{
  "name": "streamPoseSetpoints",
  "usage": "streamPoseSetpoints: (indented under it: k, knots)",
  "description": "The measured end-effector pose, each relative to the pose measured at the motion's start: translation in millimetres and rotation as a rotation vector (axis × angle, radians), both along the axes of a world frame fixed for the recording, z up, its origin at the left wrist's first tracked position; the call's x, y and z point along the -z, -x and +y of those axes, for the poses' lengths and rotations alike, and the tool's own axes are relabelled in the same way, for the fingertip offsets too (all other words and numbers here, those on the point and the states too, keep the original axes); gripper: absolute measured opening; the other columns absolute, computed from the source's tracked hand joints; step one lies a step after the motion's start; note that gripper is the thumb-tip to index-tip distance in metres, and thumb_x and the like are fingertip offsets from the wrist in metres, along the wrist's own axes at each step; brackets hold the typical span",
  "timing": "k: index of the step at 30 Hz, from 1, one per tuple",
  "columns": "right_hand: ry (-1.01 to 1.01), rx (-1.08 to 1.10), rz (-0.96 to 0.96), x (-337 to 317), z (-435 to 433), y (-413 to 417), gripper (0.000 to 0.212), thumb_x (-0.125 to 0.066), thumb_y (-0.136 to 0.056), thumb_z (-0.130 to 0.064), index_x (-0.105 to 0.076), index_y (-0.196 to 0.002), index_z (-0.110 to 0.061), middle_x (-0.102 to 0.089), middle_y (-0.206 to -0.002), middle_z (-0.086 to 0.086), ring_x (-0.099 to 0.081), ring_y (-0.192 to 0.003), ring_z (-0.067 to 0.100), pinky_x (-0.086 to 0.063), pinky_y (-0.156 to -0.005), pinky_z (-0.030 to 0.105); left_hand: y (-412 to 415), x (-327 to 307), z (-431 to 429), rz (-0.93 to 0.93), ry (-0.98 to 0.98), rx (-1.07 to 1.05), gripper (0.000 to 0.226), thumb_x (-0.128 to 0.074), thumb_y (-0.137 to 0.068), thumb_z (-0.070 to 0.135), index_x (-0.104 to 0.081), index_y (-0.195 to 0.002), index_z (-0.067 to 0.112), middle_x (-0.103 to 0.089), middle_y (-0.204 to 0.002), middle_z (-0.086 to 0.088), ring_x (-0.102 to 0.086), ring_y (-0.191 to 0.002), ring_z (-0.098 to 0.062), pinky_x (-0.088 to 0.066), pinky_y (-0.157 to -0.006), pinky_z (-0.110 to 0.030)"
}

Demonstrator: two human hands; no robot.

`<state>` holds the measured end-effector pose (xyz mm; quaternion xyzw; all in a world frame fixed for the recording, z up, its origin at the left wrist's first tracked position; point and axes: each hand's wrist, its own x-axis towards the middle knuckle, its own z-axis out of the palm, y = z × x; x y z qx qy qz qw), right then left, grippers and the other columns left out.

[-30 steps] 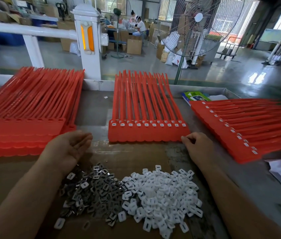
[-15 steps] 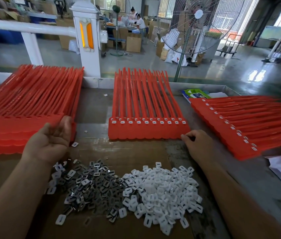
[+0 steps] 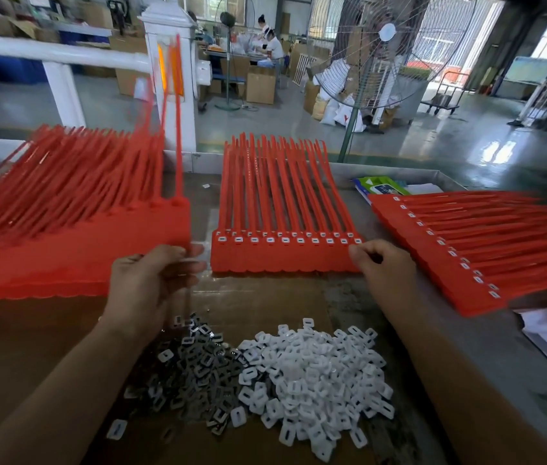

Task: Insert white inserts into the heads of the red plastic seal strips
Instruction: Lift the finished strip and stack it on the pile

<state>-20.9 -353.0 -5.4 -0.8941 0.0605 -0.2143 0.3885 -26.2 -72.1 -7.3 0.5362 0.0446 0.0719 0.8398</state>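
Middle sheet of red seal strips [image 3: 285, 255]: lies flat at the centre of the bench, heads toward you, tails pointing away. Each head along its near row carries a white insert with a dark slot.

Loose white inserts [image 3: 315, 370]: heaped on the cardboard [image 3: 265, 300] between your forearms, touching a heap of grey metal clips [image 3: 195, 364] on their left.

Right stack of red seal strips [image 3: 466, 250]: fanned at an angle, inserts along its head edge; its tails run out of frame.

Left stack of red seal strips [image 3: 74, 250]: no inserts seen on the heads. It is heavily blurred, and one tail stands up against the white post.

Your left hand [image 3: 154, 283]: fingers curled round the near right corner of the left stack, gripping it (blur softens the fingertips).

Your right hand [image 3: 386, 266]: fingers curled inward, knuckles at the near right corner of the middle sheet and touching it. The fingertips are tucked under, so I cannot tell whether they pinch the sheet or only rest there.
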Motion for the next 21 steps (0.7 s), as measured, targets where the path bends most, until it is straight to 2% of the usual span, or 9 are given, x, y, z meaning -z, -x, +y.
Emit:
streamPoseSetpoints:
  k: [4,7,9,10,12,15,18,19,21]
  knots:
    - [0.033,-0.376,0.18,-29.7,41.1,5.5,0.028,-0.053,-0.09,-0.033,-0.066,-0.083,-0.009,-0.066,-0.078,0.002,-0.061,-0.07,0.004,-0.047,-0.068,0.016,1.9,5.8,-7.2,0.003,-0.128,0.084,0.033,-0.052,-0.079,0.0,-0.072,-0.055,0.011,-0.069,-0.059,-0.005,-0.062,-0.048,-0.012,-0.046,-0.043,-0.015]
    - [0.043,-0.529,0.315,-37.7,79.6,5.5,0.048,-0.046,-0.089,-0.044,-0.063,-0.099,-0.001,-0.069,-0.093,0.009,-0.067,-0.083,0.016,-0.054,-0.082,0.037,2.3,10.1,-7.8,0.002,-0.159,0.101,0.025,-0.055,-0.078,0.002,-0.072,-0.061,0.009,-0.068,-0.06,-0.011,-0.062,-0.049,-0.016,-0.046,-0.041,-0.018]
    - [-0.025,-0.579,0.407,-39.2,101.8,3.6,0.06,-0.044,-0.088,-0.051,-0.059,-0.107,0.004,-0.066,-0.104,0.017,-0.066,-0.091,0.02,-0.052,-0.087,0.041,3.8,11.8,-9.7,-0.011,-0.176,0.127,0.018,-0.06,-0.075,0.005,-0.072,-0.062,0.008,-0.068,-0.06,-0.01,-0.062,-0.049,-0.015,-0.046,-0.042,-0.018]
    - [-0.141,-0.59,0.463,-39.1,110.4,2.8,0.061,-0.046,-0.087,-0.053,-0.059,-0.109,0.003,-0.065,-0.109,0.018,-0.065,-0.095,0.023,-0.051,-0.088,0.041,5.6,11.6,-10.9,-0.022,-0.189,0.155,0.012,-0.063,-0.07,0.009,-0.072,-0.063,0.009,-0.068,-0.06,-0.01,-0.062,-0.05,-0.015,-0.046,-0.043,-0.018]
    - [-0.41,-0.582,0.527,-38.5,124.9,2.7,0.051,-0.054,-0.087,-0.048,-0.06,-0.107,-0.001,-0.066,-0.108,0.016,-0.066,-0.094,0.026,-0.052,-0.085,0.036,9.9,11.0,-12.4,-0.055,-0.244,0.233,0.011,-0.068,-0.061,0.017,-0.072,-0.067,0.009,-0.069,-0.064,-0.012,-0.064,-0.054,-0.017,-0.048,-0.047,-0.02]
    - [-0.541,-0.511,0.445,-34.1,134.9,0.0,0.017,-0.059,-0.089,-0.024,-0.062,-0.09,-0.006,-0.067,-0.093,0.011,-0.065,-0.076,0.021,-0.055,-0.068,0.031,13.1,11.7,-12.7,0.0,-0.285,0.373,0.02,-0.075,-0.057,0.013,-0.072,-0.075,0.004,-0.069,-0.073,-0.019,-0.065,-0.061,-0.023,-0.05,-0.049,-0.024]
    - [-0.548,-0.444,0.37,-35.2,122.9,-8.6,0.003,-0.057,-0.09,-0.014,-0.059,-0.09,-0.012,-0.064,-0.097,0.005,-0.063,-0.09,0.022,-0.054,-0.082,0.037,11.7,6.3,-12.1,0.097,-0.112,0.463,0.03,-0.068,-0.065,0.018,-0.068,-0.087,-0.001,-0.07,-0.084,-0.016,-0.069,-0.071,-0.023,-0.053,-0.052,-0.026]
    - [-0.589,-0.433,0.36,-37.7,115.1,-11.2,0.003,-0.055,-0.09,-0.011,-0.058,-0.09,-0.014,-0.062,-0.099,0.004,-0.063,-0.092,0.023,-0.055,-0.078,0.038,9.8,3.8,-10.4,0.109,-0.034,0.451,0.031,-0.061,-0.068,0.022,-0.066,-0.09,0.0,-0.071,-0.083,-0.012,-0.069,-0.072,-0.022,-0.053,-0.052,-0.026]
    - [-0.653,-0.421,0.348,-41.9,97.5,-13.8,0.008,-0.052,-0.091,-0.009,-0.056,-0.091,-0.016,-0.059,-0.102,0.001,-0.062,-0.087,0.02,-0.054,-0.057,0.026,7.1,-2.8,-6.6,0.116,0.065,0.374,0.027,-0.052,-0.071,0.026,-0.066,-0.084,0.008,-0.07,-0.072,-0.006,-0.069,-0.065,-0.019,-0.052,-0.048,-0.022]
